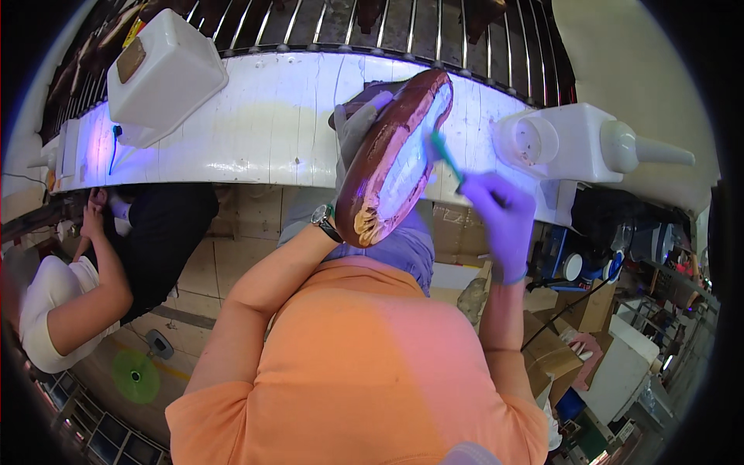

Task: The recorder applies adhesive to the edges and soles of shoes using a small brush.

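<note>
Bench: a long white work surface [271, 116] crosses the view, scuffed and marked with thin dark lines, with blue-violet light on parts of it.
Beyond the bench: a row of metal bars [439, 35] runs along its far edge.
Shoe: a brown shoe [403, 159] is held sole up over the near part of the bench, tilted, its pale underside showing.
Left hand: the gloved left hand [353, 136] grips the shoe from its left side; a dark-strapped watch [322, 217] sits on that wrist.
Right hand: the gloved right hand [504, 213], slightly blurred, is closed around a green brush [445, 157]; its head overlaps the sole's right edge, and contact is hard to tell.
Bench, left end: a white plastic container [174, 66], with a dark cord [115, 147] near it.
Bench, right end: a white bottle [593, 139] with a long nozzle, and a clear round cup [535, 139] just beside it.
Left of the room: a seated co-worker [58, 310] in a white top, above a tiled floor [248, 221].
Right of the room: cardboard boxes [549, 353] and a pale wall [635, 58].
</note>
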{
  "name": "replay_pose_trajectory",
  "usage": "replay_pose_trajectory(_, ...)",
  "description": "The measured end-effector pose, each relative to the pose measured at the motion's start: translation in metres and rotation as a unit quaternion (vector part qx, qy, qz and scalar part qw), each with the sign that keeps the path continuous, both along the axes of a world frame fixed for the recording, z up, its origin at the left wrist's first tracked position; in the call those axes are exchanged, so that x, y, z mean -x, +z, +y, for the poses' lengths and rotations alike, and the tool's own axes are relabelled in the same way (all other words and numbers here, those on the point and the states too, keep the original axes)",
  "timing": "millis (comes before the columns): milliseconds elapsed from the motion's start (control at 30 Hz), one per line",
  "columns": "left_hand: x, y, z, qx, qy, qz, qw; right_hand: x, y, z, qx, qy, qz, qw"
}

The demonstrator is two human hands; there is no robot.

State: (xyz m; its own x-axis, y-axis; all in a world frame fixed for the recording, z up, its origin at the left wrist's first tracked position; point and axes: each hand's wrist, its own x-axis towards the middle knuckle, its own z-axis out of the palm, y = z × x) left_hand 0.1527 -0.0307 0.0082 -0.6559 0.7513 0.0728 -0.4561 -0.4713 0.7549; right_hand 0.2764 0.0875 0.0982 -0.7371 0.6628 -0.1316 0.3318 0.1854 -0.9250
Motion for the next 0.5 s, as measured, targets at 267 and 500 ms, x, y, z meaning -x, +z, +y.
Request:
replay_pose_trajectory(267,0.017,-0.010,0.006,0.157,0.172,0.486,0.843,-0.019,0.001,-0.010,0.016,0.024,0.061,0.998)
replay_pose_trajectory(500,0.023,0.003,-0.002,0.190,0.024,0.376,0.906,-0.015,0.023,-0.003,-0.090,0.026,0.072,0.993)
